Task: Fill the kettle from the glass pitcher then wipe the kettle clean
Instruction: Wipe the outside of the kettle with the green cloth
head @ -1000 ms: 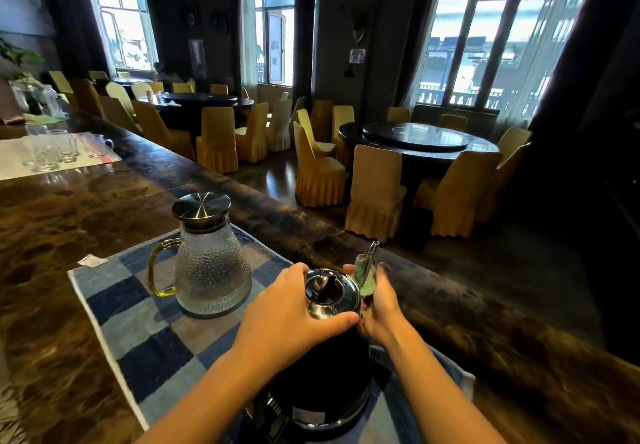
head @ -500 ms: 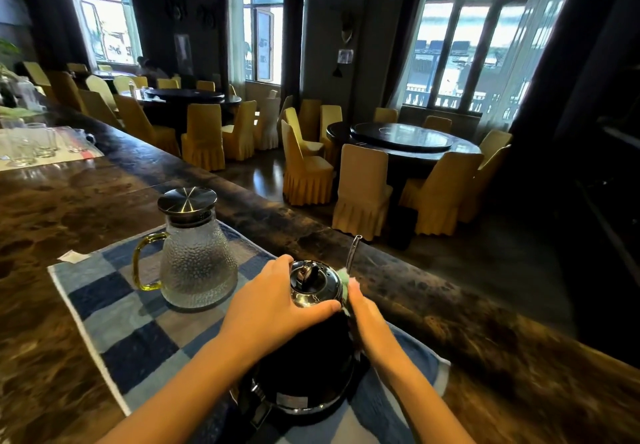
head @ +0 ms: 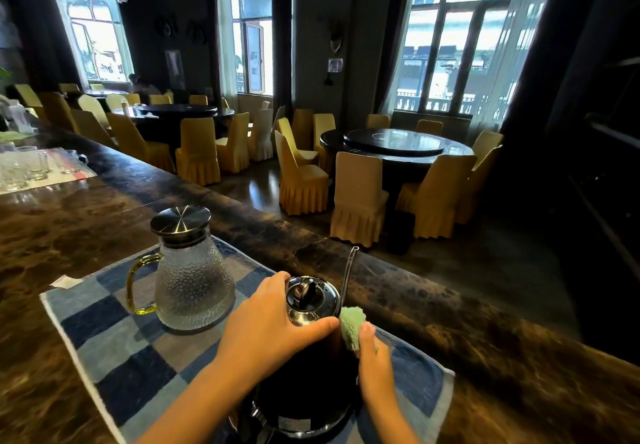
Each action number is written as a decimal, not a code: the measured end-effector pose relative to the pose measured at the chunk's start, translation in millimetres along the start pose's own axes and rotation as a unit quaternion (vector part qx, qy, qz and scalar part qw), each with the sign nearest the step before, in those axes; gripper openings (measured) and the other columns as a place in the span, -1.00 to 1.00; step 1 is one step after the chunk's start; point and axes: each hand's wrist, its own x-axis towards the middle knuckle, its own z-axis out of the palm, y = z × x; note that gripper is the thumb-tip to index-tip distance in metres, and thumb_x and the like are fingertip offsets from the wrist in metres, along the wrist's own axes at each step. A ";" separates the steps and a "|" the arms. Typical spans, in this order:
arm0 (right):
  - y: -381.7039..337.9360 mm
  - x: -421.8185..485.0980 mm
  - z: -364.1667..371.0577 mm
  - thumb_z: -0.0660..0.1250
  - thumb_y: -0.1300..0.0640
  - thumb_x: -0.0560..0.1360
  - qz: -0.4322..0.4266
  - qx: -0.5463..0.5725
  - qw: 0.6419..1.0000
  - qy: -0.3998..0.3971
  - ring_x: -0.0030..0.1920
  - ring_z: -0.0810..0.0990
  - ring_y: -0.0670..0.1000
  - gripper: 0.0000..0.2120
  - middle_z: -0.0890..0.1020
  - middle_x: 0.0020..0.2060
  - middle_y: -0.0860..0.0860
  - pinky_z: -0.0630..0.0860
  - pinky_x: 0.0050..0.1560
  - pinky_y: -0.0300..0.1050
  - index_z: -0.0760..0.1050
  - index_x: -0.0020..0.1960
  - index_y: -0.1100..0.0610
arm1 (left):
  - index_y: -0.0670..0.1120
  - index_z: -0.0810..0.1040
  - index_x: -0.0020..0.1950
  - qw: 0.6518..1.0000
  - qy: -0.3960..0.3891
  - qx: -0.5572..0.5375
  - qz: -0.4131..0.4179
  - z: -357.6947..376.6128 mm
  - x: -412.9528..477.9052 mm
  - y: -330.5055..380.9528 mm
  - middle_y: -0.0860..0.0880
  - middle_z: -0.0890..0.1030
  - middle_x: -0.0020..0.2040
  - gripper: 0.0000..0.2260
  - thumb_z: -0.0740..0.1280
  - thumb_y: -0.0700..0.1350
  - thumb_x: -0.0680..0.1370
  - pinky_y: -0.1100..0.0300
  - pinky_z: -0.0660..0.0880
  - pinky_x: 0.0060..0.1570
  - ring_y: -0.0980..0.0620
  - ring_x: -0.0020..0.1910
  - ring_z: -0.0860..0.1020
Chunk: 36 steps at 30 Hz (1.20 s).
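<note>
The black kettle (head: pixel 304 384) stands at the near end of the blue checked mat (head: pixel 114 332), close to the counter's (head: pixel 450 322) outer edge, which runs past it at about two o'clock; beyond that lip the floor drops away to the dining room. Its thin spout (head: pixel 348 272) rises toward twelve o'clock, over the edge strip. One glass pitcher (head: pixel 192 277), steel lid on, stands upright on the same mat at ten o'clock from the kettle, near but apart, with bare mat between them and more open mat at eight o'clock. One small white scrap (head: pixel 67 281) lies just off the mat's far left corner. The left hand (head: pixel 266 329) is spread and curved over the kettle's shoulder, thumb against the shiny lid (head: pixel 310 300). The right hand (head: pixel 370 350) is closed around one green cloth (head: pixel 351 326), pressing it to the kettle's right side at the spout's base. Several drinking glasses (head: pixel 31 166) stand far off at ten o'clock, too blurred to count.
</note>
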 end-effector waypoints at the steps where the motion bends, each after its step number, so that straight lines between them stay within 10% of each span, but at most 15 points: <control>1: 0.4 2.3 -2.4 0.05 0.03 0.65 0.044 0.030 0.999 0.004 -0.10 0.64 0.04 -0.61 0.69 -0.14 0.13 0.54 -0.06 -0.12 0.62 -0.06 0.13 | 0.13 0.39 -0.01 1.000 -0.003 -0.001 -0.001 -0.1 -0.5 0.1 0.18 0.50 -0.02 -0.45 0.29 0.46 0.20 0.15 0.49 -0.12 0.16 -0.05 0.52; 4: -7.1 21.0 -13.3 0.07 -0.11 0.61 0.216 0.277 0.936 0.025 -0.11 0.68 0.17 -0.42 0.61 0.03 0.41 0.61 -0.08 -0.01 0.49 0.20 0.41 | 0.15 0.37 0.01 1.000 -0.006 0.004 -0.004 -1.0 -1.8 0.6 0.20 0.48 0.01 -0.44 0.28 0.47 0.20 0.16 0.46 -0.14 0.15 -0.01 0.52; 6: -12.4 37.5 -19.8 0.04 -0.28 0.56 0.231 0.367 0.900 0.044 0.03 0.68 0.16 -0.39 0.57 0.13 0.40 0.60 -0.16 -0.10 0.49 0.31 0.15 | 0.15 0.36 0.04 1.000 -0.009 0.006 -0.008 -1.5 -2.6 1.7 0.21 0.48 0.04 -0.43 0.29 0.47 0.21 0.18 0.42 -0.15 0.15 0.01 0.52; 9: -18.1 53.6 -13.6 -0.02 -0.42 0.48 0.230 0.423 0.875 0.052 -0.46 0.58 0.04 -0.35 0.61 -0.45 0.19 0.38 -0.50 -0.32 0.58 -0.22 0.06 | 0.16 0.35 0.08 1.000 -0.010 0.007 -0.011 -2.6 -3.1 2.7 0.21 0.48 0.07 -0.42 0.30 0.46 0.22 0.18 0.44 -0.11 0.15 0.05 0.52; 15: -23.8 42.3 17.0 0.26 0.11 0.57 0.183 0.228 0.954 -0.063 0.09 0.62 0.28 -0.73 0.66 0.04 0.26 0.48 0.24 0.24 0.55 0.20 0.19 | 0.18 0.35 0.11 1.000 -0.013 -0.003 -0.013 -2.8 -2.2 1.6 0.22 0.49 0.08 -0.36 0.24 0.51 0.17 0.16 0.47 -0.04 0.17 0.05 0.51; 23: -22.9 56.0 14.8 0.35 0.35 0.49 0.083 0.066 0.992 -0.067 -0.08 0.58 0.24 -0.82 0.69 -0.07 0.26 0.53 0.04 0.13 0.60 0.07 0.24 | 0.18 0.35 0.05 1.000 -0.017 -0.009 -0.012 -4.6 -2.9 2.2 0.21 0.49 0.03 -0.39 0.24 0.50 0.16 0.21 0.45 -0.11 0.18 -0.03 0.50; 28: -47.9 73.7 10.4 0.41 0.40 0.42 -0.066 0.001 0.997 -0.043 -0.24 0.68 -0.15 -0.85 0.68 -0.23 0.04 0.55 -0.22 -0.38 0.60 -0.04 0.24 | 0.18 0.32 0.07 1.000 -0.021 0.005 -0.017 -4.8 -3.6 3.1 0.21 0.47 0.05 -0.42 0.28 0.47 0.21 0.19 0.43 -0.11 0.16 -0.03 0.49; 36: -74.7 87.9 17.6 0.38 0.23 0.48 0.037 0.222 0.974 -0.032 -0.22 0.68 0.03 -0.95 0.71 -0.23 0.08 0.63 -0.20 -0.09 0.62 -0.08 0.16 | 0.16 0.33 0.12 1.000 -0.017 0.013 -0.013 -2.2 -1.6 0.1 0.20 0.48 0.09 -0.36 0.25 0.51 0.20 0.16 0.48 -0.09 0.15 0.03 0.52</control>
